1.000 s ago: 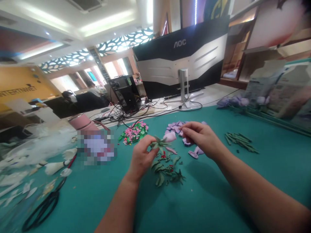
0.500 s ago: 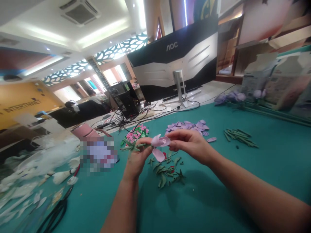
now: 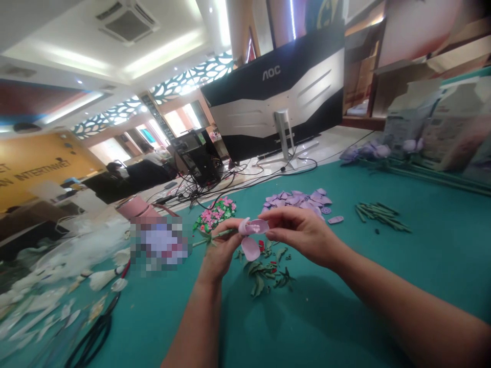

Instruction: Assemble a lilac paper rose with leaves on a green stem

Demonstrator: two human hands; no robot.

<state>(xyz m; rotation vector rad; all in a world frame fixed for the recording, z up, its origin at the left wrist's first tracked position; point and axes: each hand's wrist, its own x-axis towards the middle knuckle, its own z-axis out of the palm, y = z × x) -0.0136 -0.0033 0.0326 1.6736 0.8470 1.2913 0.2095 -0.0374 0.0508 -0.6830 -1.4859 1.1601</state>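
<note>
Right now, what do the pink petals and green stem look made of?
The pink petals look like thin craft foam or soft paper: matte, smoothly curled, no visible weave. The green stem looks like tape-wrapped wire, matte and thin; too small to be sure.

Teal-covered worktable (image 3: pixel 429 266) bearing craft materials. Centre: a scatter of lilac petals (image 3: pixel 295 201) beside a small lilac strip (image 3: pixel 335 220), with dark green leaves and red bits (image 3: pixel 266 273) nearer the front edge; a pink-and-green floral cluster (image 3: pixel 215 214) lies to the left of the petals, and a bundle of green stem pieces (image 3: pixel 381 215) to the right. Far right: lilac flowers on long stems (image 3: pixel 368 151). Left: white feathery material (image 3: pixel 84 250), a pink container (image 3: pixel 132 207), a pixelated, unreadable item (image 3: pixel 159 245) and black scissor handles (image 3: pixel 92 335).
</note>
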